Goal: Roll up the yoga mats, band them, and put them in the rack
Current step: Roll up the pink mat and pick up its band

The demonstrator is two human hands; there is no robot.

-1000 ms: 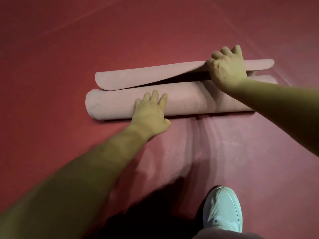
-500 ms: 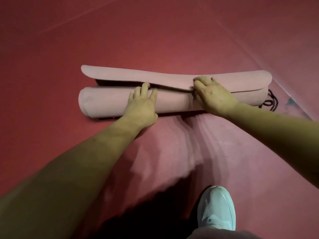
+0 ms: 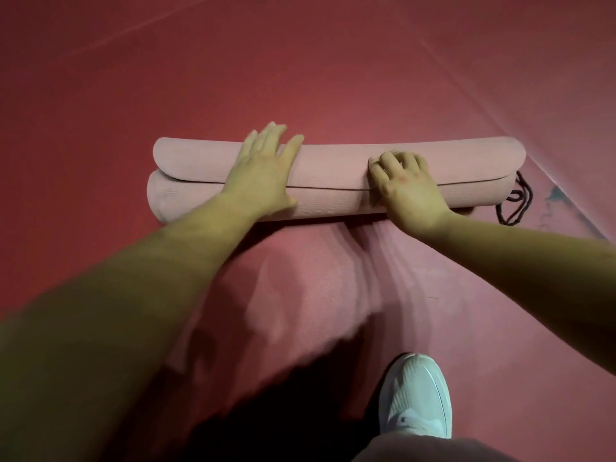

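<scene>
From the head view, looking down on a pale pink, ribbed foam yoga mat, rolled into a long cylinder and lying crosswise on a dark red, smooth floor. Pressing on its top with the left hand, palm flat, fingers straight and spread, so released and not closed round anything. Clutching it with the right hand, fingers curled onto the loose outer flap just at the seam; impossible to tell about the thumb, under that edge or not. Between the two grips, only bare mat, with the flap laid over the roll; beyond the left grip, at the end, not lying fully tight. Beyond the right grip, just past the end of the roll, a thin dark looped cord on the floor, probably the band. Nearer to the body than both grips, a white mesh sports shoe. As for progress: rolling of this mat nearly finished, with only the last flap to settle; banding not yet begun; no rack to see anywhere, so carrying and storing all left to do. Cannot say how many other mats wait.
</scene>
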